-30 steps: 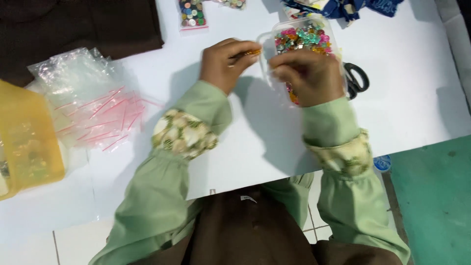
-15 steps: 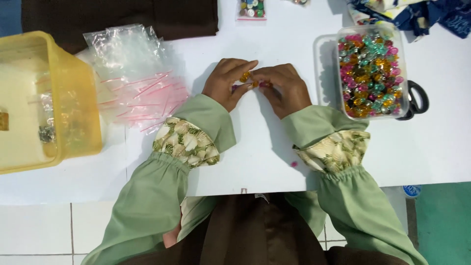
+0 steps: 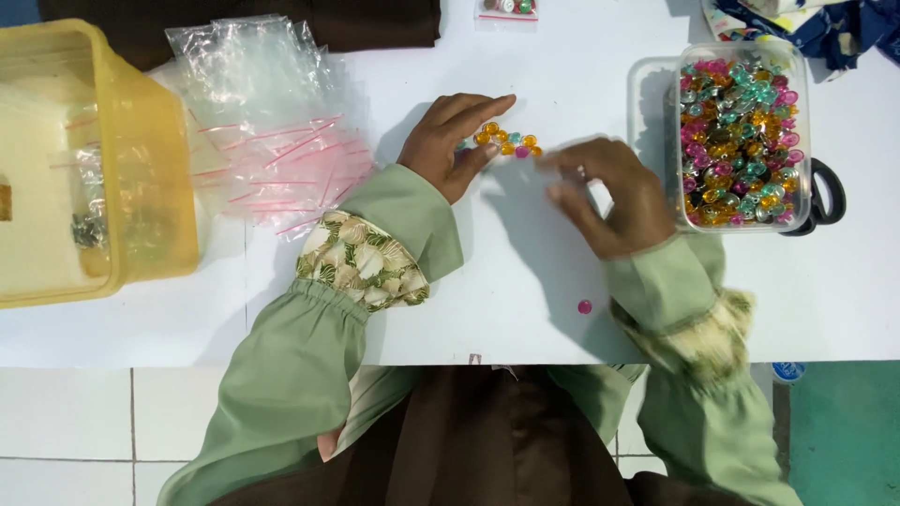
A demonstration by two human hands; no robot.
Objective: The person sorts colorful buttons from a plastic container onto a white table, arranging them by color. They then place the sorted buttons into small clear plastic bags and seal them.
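Moved: half a second ago both hands were pinched together over a few beads; now they are spread apart and the beads lie loose on the counter between them.
Left hand [image 3: 448,141]: open, fingers flat, fingertips touching the near edge of the little cluster of beads [image 3: 507,141]; it holds nothing.
Right hand [image 3: 609,192]: loosely curled, palm down, fingertips just beside the cluster's right end; it grips nothing.
Stray bead [image 3: 585,306]: pink, alone on the counter [image 3: 487,281], below the right hand's wrist.
Tub of beads [image 3: 741,136]: clear, full, touching the right hand's far side.
Plastic bags [image 3: 272,141]: small clear pile, left of the left hand.
Handling: the beads look tiny, hard, light and smooth, likely to roll or skid; best pinched one by one between thumb and fingertip, or swept together with a flat finger.
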